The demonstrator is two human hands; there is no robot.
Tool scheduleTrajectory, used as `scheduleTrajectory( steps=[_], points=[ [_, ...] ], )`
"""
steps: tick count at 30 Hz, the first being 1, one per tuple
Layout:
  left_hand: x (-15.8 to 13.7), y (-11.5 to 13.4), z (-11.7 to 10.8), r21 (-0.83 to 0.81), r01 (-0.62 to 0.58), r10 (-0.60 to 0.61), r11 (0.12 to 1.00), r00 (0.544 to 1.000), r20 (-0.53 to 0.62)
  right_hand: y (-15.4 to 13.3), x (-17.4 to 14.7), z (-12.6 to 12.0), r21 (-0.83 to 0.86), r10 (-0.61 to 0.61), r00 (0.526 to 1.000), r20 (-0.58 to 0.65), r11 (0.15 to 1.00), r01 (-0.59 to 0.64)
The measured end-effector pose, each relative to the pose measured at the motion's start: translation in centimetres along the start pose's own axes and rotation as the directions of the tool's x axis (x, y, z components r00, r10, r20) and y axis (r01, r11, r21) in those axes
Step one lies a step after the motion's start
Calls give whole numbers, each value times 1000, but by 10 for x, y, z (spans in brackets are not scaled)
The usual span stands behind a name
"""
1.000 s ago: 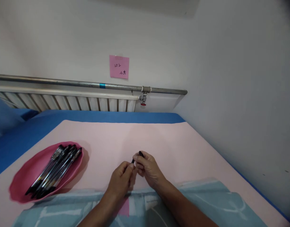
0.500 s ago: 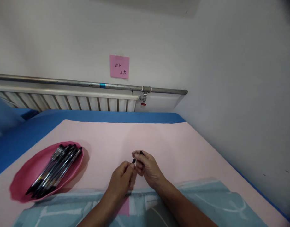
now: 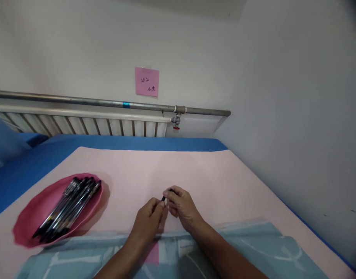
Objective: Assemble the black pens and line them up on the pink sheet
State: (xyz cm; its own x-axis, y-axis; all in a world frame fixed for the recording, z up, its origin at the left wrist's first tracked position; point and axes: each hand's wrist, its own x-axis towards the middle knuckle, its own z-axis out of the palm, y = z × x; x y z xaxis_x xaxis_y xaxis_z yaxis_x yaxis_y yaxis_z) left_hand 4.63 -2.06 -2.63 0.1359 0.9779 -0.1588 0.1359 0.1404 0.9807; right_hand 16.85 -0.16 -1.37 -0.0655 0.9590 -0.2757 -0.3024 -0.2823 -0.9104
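In the head view my left hand point(image 3: 150, 217) is closed in a pinch around a slim black pen part point(image 3: 163, 198), whose end sticks up between thumb and forefinger. My right hand point(image 3: 182, 205) meets it from the right, its thumb and forefinger at the tip of that part. A second small black pen part point(image 3: 172, 190) pokes out from the right fingers; the rest of it is hidden. Both hands are just above the pink table cover. To the left, a pink scalloped bowl point(image 3: 23, 224) holds several clear-barrelled pens with black ends point(image 3: 70, 209).
A pale pink cover point(image 3: 122, 166) lies over a blue surface point(image 3: 137, 143). Light blue patterned cloth point(image 3: 253, 244) spreads along the near edge. Behind stand a radiator point(image 3: 102, 127), a metal pipe point(image 3: 93, 101) with a red-handled valve point(image 3: 176, 128), and a wall bearing a pink note point(image 3: 147, 82).
My right thumb and fingertips have closed in on the black part in my left hand. The black end in my right hand has shifted slightly left and down. The bowl stays put.
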Motion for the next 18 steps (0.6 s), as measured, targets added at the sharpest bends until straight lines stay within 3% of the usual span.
scheduleTrajectory(
  steps=[6,12,18],
  points=[
    [-1,2,0,-4,10,-10,1000,1000,23,-3,-1,-1,108,31,998,63,993,-38],
    [-3,3,-1,24,1,-2,1000,1000,24,-2,0,0,43,23,1000,-4,999,-23],
    [-4,4,0,56,-10,9,998,1000,29,-5,-2,1,62,28,999,22,998,-29]
  ],
)
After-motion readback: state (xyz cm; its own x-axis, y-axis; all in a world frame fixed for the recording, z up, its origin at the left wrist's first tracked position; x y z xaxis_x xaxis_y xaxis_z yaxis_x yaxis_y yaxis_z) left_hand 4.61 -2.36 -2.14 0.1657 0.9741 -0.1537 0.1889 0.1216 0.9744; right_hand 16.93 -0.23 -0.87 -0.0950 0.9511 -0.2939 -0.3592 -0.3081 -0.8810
